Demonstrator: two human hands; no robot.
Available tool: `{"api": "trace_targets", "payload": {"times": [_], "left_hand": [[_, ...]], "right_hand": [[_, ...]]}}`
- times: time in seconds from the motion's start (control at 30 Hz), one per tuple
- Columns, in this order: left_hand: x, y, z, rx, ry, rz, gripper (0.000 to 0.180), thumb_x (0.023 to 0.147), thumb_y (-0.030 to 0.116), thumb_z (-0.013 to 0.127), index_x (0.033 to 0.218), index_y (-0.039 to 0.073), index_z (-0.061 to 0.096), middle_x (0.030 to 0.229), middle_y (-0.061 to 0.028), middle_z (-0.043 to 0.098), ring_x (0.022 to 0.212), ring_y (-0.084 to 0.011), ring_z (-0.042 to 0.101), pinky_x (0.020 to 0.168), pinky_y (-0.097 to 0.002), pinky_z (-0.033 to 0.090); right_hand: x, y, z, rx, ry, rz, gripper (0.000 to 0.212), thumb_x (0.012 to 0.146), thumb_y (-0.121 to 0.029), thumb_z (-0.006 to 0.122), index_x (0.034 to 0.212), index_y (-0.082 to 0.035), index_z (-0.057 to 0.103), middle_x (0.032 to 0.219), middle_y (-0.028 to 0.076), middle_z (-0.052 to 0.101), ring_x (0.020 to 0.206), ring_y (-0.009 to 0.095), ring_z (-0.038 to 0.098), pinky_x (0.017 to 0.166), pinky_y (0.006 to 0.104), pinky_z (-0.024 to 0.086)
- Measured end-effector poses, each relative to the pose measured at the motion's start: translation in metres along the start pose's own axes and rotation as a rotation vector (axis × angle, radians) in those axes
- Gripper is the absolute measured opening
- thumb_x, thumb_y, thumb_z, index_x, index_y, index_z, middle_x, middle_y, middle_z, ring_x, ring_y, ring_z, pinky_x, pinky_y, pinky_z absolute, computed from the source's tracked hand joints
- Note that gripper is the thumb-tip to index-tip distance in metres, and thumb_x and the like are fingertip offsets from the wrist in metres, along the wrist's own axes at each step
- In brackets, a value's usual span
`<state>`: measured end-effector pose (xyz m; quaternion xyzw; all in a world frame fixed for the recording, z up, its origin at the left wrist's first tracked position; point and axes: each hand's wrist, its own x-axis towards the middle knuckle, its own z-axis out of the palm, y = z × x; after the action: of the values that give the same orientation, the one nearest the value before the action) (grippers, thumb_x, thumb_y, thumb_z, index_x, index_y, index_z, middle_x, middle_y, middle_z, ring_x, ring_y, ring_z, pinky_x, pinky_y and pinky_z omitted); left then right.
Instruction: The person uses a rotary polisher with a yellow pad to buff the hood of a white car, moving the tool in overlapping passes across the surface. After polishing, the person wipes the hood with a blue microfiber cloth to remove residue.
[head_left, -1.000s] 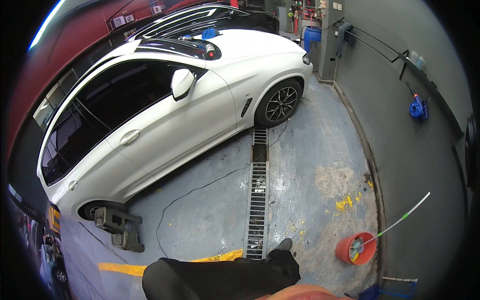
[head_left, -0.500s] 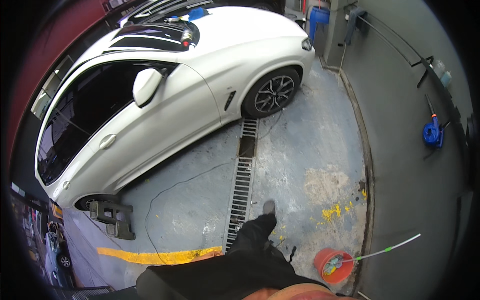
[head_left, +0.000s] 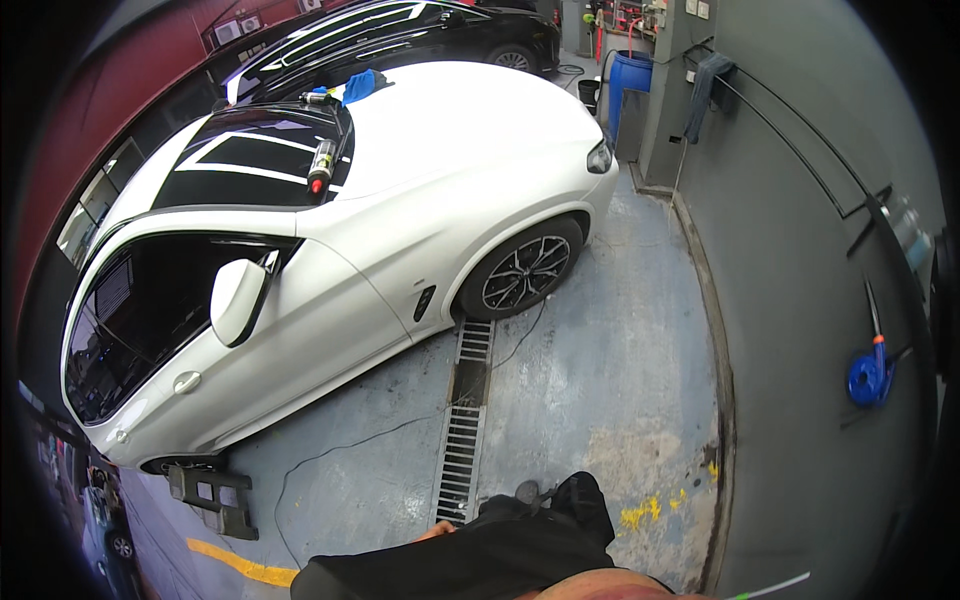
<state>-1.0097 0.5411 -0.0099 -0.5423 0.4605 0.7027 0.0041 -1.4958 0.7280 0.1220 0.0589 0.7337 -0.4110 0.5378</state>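
Part of my left hand (head_left: 437,530) shows past the edge of my black clothing, low in the middle, beside the floor drain grate (head_left: 460,455). Its fingers are mostly hidden, and nothing held can be made out. My right hand is out of sight; only some bare skin appears at the lower edge. Ahead on the left stands a white car (head_left: 340,265), well apart from my hand. On its windshield lies a bottle with a red cap (head_left: 320,168). A blue cloth (head_left: 362,86) rests near the rear edge of the hood.
A grey step stool (head_left: 214,498) stands by the rear wheel. A thin cable (head_left: 350,438) crosses the floor. Along the right wall hang a blue blower-like tool (head_left: 869,378) and a grey cloth (head_left: 706,95). Farther back are a blue barrel (head_left: 629,88) and a black car (head_left: 400,45).
My view has shifted up and forward, bringing more of the black car into sight. The red bucket has left the picture, apart from its stick's tip. My legs have moved.
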Motion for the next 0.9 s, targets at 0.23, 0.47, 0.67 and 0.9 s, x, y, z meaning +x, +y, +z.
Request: {"api": "trace_targets", "payload": {"times": [0.23,0.47,0.67,0.9], "left_hand": [[0.091,0.083,0.04,-0.104,-0.071,-0.021,0.026,0.094,0.02,0.08,0.103,0.007,0.059,0.088,-0.0029,0.066,0.076,-0.0082,0.061,0.066,-0.0282,0.05],[0.104,0.169,0.077,-0.215,-0.232,0.003,0.023,0.095,0.017,0.075,0.11,0.007,0.062,0.095,-0.0043,0.07,0.081,-0.0124,0.066,0.07,-0.0326,0.053],[0.155,0.272,0.012,0.347,0.538,0.026,0.016,0.094,0.017,0.067,0.101,0.003,0.071,0.09,-0.0123,0.074,0.086,-0.0237,0.07,0.079,-0.0397,0.055],[0.173,0.514,-0.098,0.381,1.053,0.465,0.015,0.099,0.014,0.063,0.108,0.002,0.064,0.108,-0.0179,0.068,0.103,-0.0399,0.067,0.087,-0.0462,0.053]], "right_hand": [[0.073,-0.1,-0.021,0.302,-0.029,0.031,0.062,0.098,-0.061,0.059,0.116,-0.004,0.073,0.095,0.012,0.074,0.094,0.029,0.072,0.094,0.0448,0.055],[0.144,-0.269,-0.094,0.273,-0.7,0.181,0.062,0.098,-0.06,0.063,0.123,-0.003,0.069,0.109,0.01,0.071,0.088,0.026,0.068,0.091,0.0471,0.055],[0.292,-0.481,-0.002,-0.657,-0.349,-0.215,0.039,0.094,-0.037,0.076,0.112,-0.004,0.07,0.084,0.005,0.07,0.071,0.017,0.063,0.066,0.0361,0.056],[0.308,-0.707,0.292,-0.586,-0.45,-0.994,0.018,0.094,-0.018,0.076,0.104,-0.006,0.067,0.086,-0.003,0.061,0.07,0.007,0.053,0.059,0.0248,0.044]]}}
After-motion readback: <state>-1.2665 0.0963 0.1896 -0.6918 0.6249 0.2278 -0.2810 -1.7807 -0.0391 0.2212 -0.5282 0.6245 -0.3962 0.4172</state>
